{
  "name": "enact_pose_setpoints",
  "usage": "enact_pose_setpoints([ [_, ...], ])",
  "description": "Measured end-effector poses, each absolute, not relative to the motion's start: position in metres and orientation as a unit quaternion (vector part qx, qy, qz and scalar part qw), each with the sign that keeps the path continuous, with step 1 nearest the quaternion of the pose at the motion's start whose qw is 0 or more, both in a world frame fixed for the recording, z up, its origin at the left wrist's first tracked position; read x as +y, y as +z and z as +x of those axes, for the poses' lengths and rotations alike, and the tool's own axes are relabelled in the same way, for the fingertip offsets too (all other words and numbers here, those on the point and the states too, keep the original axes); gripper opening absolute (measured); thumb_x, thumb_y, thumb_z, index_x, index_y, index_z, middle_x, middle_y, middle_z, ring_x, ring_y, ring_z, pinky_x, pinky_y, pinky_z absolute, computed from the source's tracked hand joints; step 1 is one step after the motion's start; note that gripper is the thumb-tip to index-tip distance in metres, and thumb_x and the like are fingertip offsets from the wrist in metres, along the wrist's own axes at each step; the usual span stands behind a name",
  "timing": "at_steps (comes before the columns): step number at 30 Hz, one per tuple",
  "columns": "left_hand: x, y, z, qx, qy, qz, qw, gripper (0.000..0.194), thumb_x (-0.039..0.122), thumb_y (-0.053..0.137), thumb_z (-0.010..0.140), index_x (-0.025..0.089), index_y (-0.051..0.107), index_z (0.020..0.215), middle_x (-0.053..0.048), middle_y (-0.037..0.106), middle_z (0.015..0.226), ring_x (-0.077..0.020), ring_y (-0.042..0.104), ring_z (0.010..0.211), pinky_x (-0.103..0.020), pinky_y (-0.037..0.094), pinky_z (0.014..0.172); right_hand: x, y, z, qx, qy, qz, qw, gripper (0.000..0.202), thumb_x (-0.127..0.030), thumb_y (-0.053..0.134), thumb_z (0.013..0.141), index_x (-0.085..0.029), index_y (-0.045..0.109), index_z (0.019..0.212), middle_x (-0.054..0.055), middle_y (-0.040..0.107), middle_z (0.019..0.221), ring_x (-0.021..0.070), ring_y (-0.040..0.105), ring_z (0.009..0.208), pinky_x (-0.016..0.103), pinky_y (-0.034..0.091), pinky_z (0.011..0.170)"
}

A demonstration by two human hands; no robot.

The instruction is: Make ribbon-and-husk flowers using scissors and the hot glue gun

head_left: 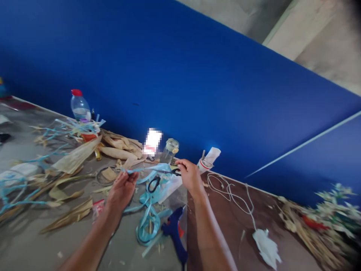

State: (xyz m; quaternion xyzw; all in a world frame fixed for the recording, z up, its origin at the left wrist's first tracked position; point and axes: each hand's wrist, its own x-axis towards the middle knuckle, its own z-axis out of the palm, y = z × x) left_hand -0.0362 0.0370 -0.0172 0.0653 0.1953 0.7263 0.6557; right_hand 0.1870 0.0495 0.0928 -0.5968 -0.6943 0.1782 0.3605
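My left hand (122,190) pinches the end of a thin light-blue plastic ribbon (142,168) at its fingertips. The ribbon runs to the right towards my right hand (189,175), whose fingers are closed on a black handle of the scissors (175,172). The blade points left along the ribbon. Below it shows another black handle loop (153,184); I cannot tell if it belongs to the same pair. More light-blue ribbon (148,226) lies curled on the table between my forearms. A dark-blue glue gun (175,231) rests beside it.
Dried husks (118,145) and blue-wrapped strands (42,160) spread over the left side. A red-capped bottle (80,105), a clear jar (170,148) and a white cup (205,164) stand along the blue partition (169,75). To the right are a white cable (234,197) and white flowers (338,205).
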Motion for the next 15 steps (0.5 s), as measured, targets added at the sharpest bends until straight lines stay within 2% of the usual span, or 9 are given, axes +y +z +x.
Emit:
enact_pose_setpoints([
  [3, 0.038, -0.016, -0.038, 0.198, 0.712, 0.061, 0.671, 0.007, 0.011, 0.071, 0.070, 0.016, 0.066, 0.069, 0.001, 0.072, 0.072, -0.0123, 0.067, 0.074, -0.031, 0.052, 0.089, 0.051, 0.092, 0.189, -0.685, 0.245, -0.615, 0.304, 0.026, -0.012, 0.046, 0.077, -0.019, 0.070, 0.084, 0.003, 0.072, 0.084, 0.0159, 0.065, 0.073, 0.027, 0.050, 0.072],
  [6, 0.034, -0.012, -0.036, 0.197, 0.711, 0.064, 0.672, 0.008, 0.011, 0.071, 0.070, 0.016, 0.066, 0.068, 0.000, 0.072, 0.073, -0.0130, 0.067, 0.076, -0.031, 0.051, 0.090, 0.051, 0.085, 0.188, -0.653, 0.415, -0.580, 0.253, 0.021, -0.011, 0.050, 0.074, -0.017, 0.070, 0.080, 0.000, 0.068, 0.072, 0.0119, 0.062, 0.061, 0.023, 0.048, 0.063],
  [9, 0.033, -0.010, -0.033, 0.199, 0.713, 0.071, 0.668, 0.007, 0.012, 0.072, 0.069, 0.016, 0.067, 0.069, 0.000, 0.072, 0.072, -0.0136, 0.068, 0.075, -0.031, 0.052, 0.088, 0.049, 0.067, 0.186, -0.600, 0.614, -0.474, 0.198, 0.015, -0.021, 0.064, 0.070, -0.015, 0.070, 0.082, -0.002, 0.065, 0.065, 0.0082, 0.058, 0.054, 0.019, 0.044, 0.055],
  [11, 0.033, -0.012, -0.031, 0.204, 0.715, 0.077, 0.665, 0.007, 0.013, 0.073, 0.069, 0.016, 0.067, 0.069, 0.000, 0.072, 0.071, -0.0138, 0.068, 0.074, -0.030, 0.052, 0.086, 0.048, 0.051, 0.185, -0.566, 0.703, -0.397, 0.168, 0.028, -0.031, 0.076, 0.060, -0.014, 0.070, 0.080, -0.002, 0.064, 0.062, 0.0072, 0.055, 0.051, 0.018, 0.042, 0.052],
  [13, 0.033, -0.013, -0.030, 0.213, 0.716, 0.081, 0.660, 0.007, 0.014, 0.073, 0.069, 0.015, 0.067, 0.069, -0.001, 0.072, 0.070, -0.0140, 0.068, 0.073, -0.029, 0.052, 0.085, 0.048, 0.039, 0.183, -0.535, 0.745, -0.348, 0.195, 0.036, -0.038, 0.082, 0.054, -0.013, 0.069, 0.077, -0.001, 0.063, 0.061, 0.0068, 0.054, 0.051, 0.017, 0.040, 0.050],
  [15, 0.032, -0.014, -0.029, 0.218, 0.713, 0.081, 0.661, 0.007, 0.013, 0.074, 0.068, 0.014, 0.067, 0.069, -0.001, 0.072, 0.070, -0.0145, 0.068, 0.072, -0.029, 0.053, 0.082, 0.048, 0.031, 0.181, -0.506, 0.761, -0.341, 0.221, 0.038, -0.038, 0.083, 0.053, -0.013, 0.069, 0.077, -0.001, 0.062, 0.061, 0.0065, 0.052, 0.050, 0.016, 0.036, 0.046],
])
